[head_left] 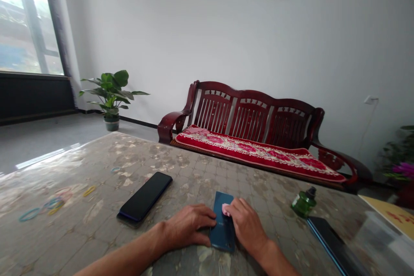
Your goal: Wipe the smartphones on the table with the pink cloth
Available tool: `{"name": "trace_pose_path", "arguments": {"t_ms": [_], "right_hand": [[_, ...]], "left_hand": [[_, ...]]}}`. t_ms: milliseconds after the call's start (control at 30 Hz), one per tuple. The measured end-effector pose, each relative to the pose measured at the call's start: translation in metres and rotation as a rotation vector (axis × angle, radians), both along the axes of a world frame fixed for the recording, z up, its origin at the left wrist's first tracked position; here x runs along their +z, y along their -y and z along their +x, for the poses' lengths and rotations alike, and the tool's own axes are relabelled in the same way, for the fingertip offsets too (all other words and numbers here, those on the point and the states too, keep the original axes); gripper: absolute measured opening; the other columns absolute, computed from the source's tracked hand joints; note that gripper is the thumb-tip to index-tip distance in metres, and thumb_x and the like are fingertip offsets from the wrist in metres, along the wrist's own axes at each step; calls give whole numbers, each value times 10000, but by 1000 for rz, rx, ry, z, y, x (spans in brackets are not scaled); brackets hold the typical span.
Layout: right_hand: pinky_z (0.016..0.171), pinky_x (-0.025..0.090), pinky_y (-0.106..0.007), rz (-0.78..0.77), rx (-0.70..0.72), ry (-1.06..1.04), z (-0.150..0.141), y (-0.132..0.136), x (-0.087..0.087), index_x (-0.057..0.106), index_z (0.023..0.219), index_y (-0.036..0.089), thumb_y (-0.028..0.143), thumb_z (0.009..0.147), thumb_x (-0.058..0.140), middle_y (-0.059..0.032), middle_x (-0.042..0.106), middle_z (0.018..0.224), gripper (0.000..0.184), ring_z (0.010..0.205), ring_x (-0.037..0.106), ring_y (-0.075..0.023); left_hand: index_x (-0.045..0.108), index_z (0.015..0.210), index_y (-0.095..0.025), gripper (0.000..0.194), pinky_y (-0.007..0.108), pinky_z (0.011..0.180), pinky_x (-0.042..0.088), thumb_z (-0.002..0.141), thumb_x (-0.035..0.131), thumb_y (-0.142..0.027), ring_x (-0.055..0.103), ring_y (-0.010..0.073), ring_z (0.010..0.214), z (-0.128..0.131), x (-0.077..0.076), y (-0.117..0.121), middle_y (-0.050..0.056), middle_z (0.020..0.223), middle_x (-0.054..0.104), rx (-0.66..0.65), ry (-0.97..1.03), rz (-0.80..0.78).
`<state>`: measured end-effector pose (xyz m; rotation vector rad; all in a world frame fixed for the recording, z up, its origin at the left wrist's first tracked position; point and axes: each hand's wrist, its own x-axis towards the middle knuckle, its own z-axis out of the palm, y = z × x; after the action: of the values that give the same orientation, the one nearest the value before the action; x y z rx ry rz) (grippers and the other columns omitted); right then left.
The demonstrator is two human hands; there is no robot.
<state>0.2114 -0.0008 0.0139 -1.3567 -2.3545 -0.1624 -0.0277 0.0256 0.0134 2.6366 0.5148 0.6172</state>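
Note:
A blue smartphone (221,235) lies on the table with its back facing up. My left hand (187,226) steadies it along the left edge, fingers and thumb pressed against its side. In my right hand (247,225) a small wad of pink cloth (225,210) is pinched, resting on the upper part of the phone's back. Most of the cloth is hidden by my fingers. To the left lies a black smartphone (146,197), screen up. A green bottle (304,202) with a black cap stands to the right.
Another dark phone (333,243) lies at the right, near a yellow box (388,213). Several rubber bands (54,204) are scattered on the left of the patterned table (93,172). Beyond the table are a wooden bench (252,112) with a red cover and a potted plant (111,95).

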Motion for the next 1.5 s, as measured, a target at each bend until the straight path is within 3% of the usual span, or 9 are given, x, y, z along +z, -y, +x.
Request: {"name": "trace_pose_path", "arguments": {"t_ms": [300, 600, 900, 1233, 1500], "right_hand": [[782, 393, -271, 20, -125, -10, -8, -34, 3, 682, 913, 229, 79, 937, 491, -21, 621, 874, 244, 872, 528, -178], [764, 373, -268, -34, 14, -9, -13, 5, 7, 655, 897, 238, 83, 937, 477, -11, 599, 869, 239, 858, 517, -161], [759, 390, -281, 5, -110, 21, -32, -47, 7, 679, 878, 245, 99, 916, 518, -11, 633, 874, 221, 871, 533, -173], [759, 365, -287, -35, 28, 49, -22, 4, 8, 653, 910, 252, 100, 937, 483, -9, 610, 874, 229, 867, 515, -173], [719, 410, -271, -10, -117, 22, -22, -44, 11, 656, 816, 234, 49, 904, 482, -15, 610, 824, 269, 789, 534, -163]], "left_hand": [[683, 1130, -235, 353, 289, 950, 467, 870, 673, -473, 636, 240, 1085, 1, 2, 2, 77, 1202, 667, 37, -9, -2], [686, 997, -231, 192, 261, 903, 462, 820, 712, -298, 652, 224, 1014, 4, 4, 3, 40, 1082, 698, 27, -4, 28], [674, 1034, -240, 245, 278, 912, 464, 805, 713, -317, 650, 240, 1025, 3, 3, 3, 46, 1149, 681, 36, -22, 41], [681, 960, -232, 161, 264, 855, 468, 824, 690, -319, 664, 230, 969, 6, 1, 3, 45, 1035, 708, 32, -6, 68], [686, 1032, -244, 232, 295, 920, 472, 824, 691, -348, 662, 242, 1018, 4, 1, 3, 50, 1121, 700, 39, 5, 44]]}}
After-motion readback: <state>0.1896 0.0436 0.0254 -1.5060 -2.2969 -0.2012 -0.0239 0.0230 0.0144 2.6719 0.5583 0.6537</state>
